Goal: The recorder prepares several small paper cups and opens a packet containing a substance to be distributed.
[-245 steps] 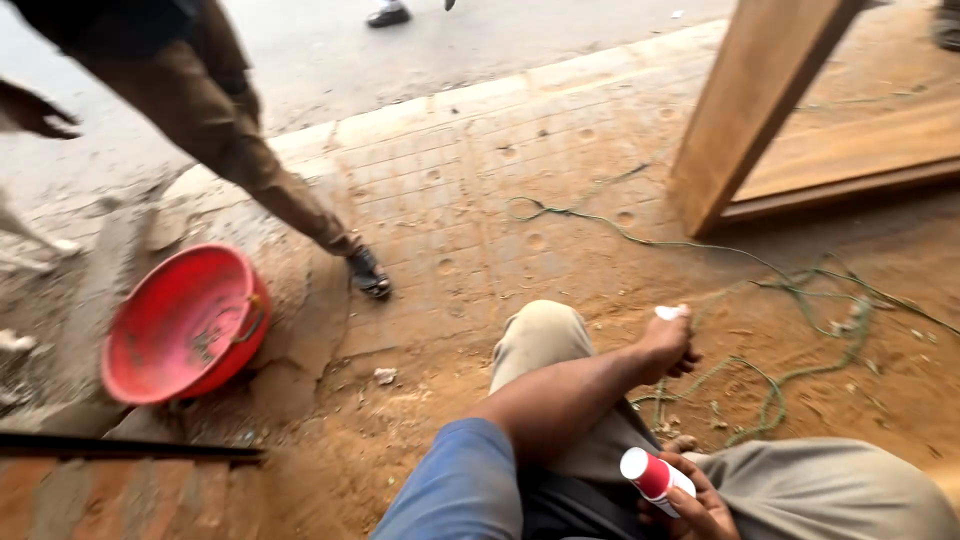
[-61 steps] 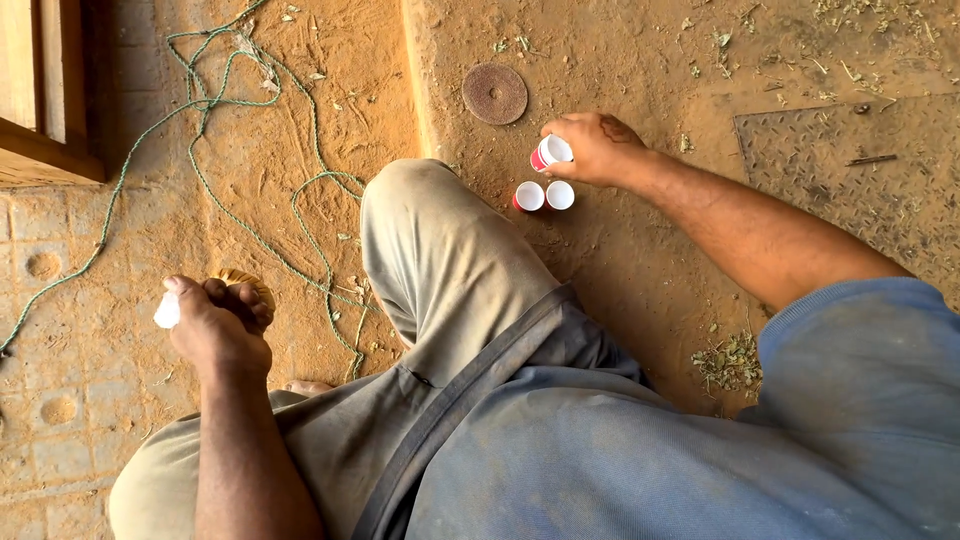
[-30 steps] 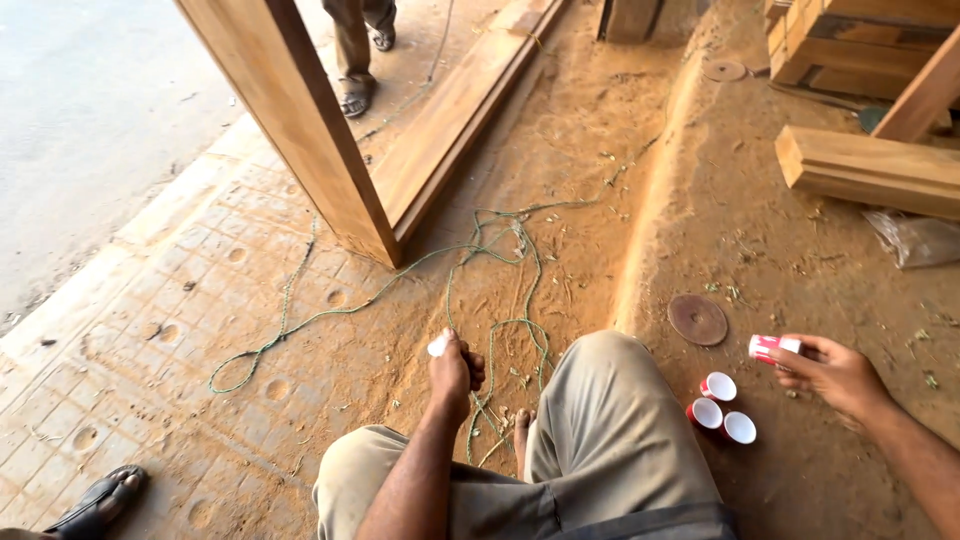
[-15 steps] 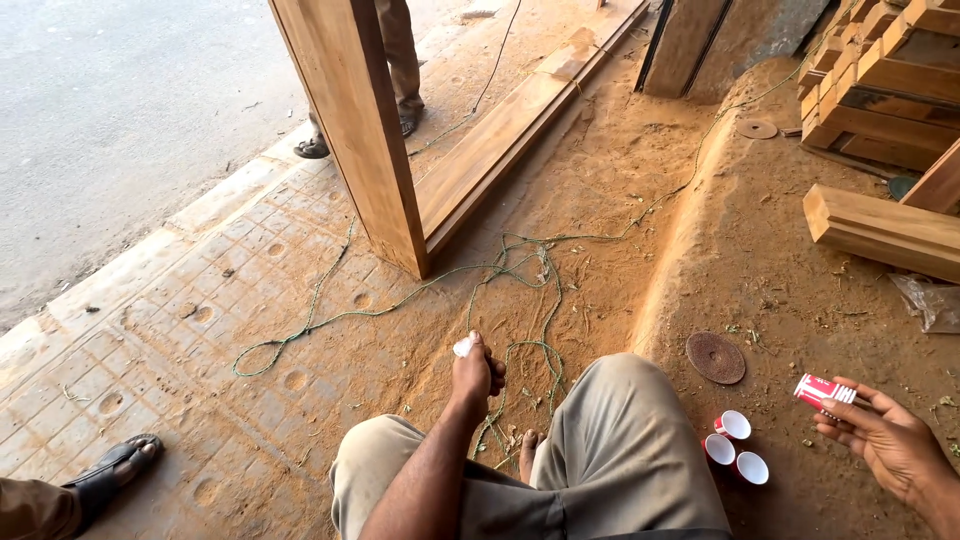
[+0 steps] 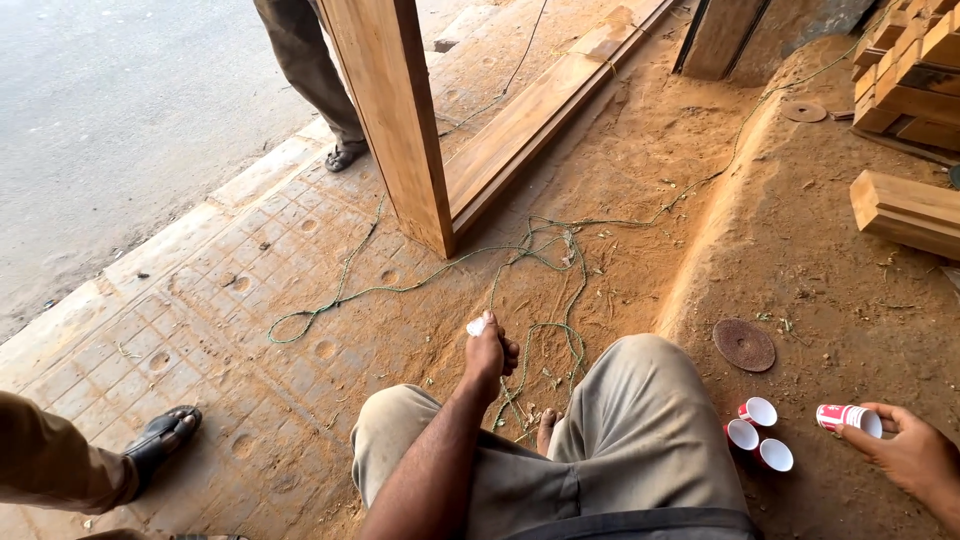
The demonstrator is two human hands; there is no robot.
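Head view: a small red-and-white cup [image 5: 848, 417] is gripped on its side in the right hand [image 5: 905, 455], drawn further from three upright cups [image 5: 757, 435] than before; the left hand [image 5: 487, 352], closed round something white, has stayed over the knee; beyond lies green cord [image 5: 545, 245]

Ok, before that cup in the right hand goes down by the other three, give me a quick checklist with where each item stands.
1. Right hand grips the red-and-white paper cup: ok, held on its side.
2. Three cups on the ground are upright, mouths up, and touching: ok.
3. Bare ground beside them for a fourth: ok, to their right.
4. Rusty round disc is apart from the cups: ok.
5. Left hand is shut on a small white thing: ok; what it is, cannot tell.
6. Held cup is empty: cannot tell.
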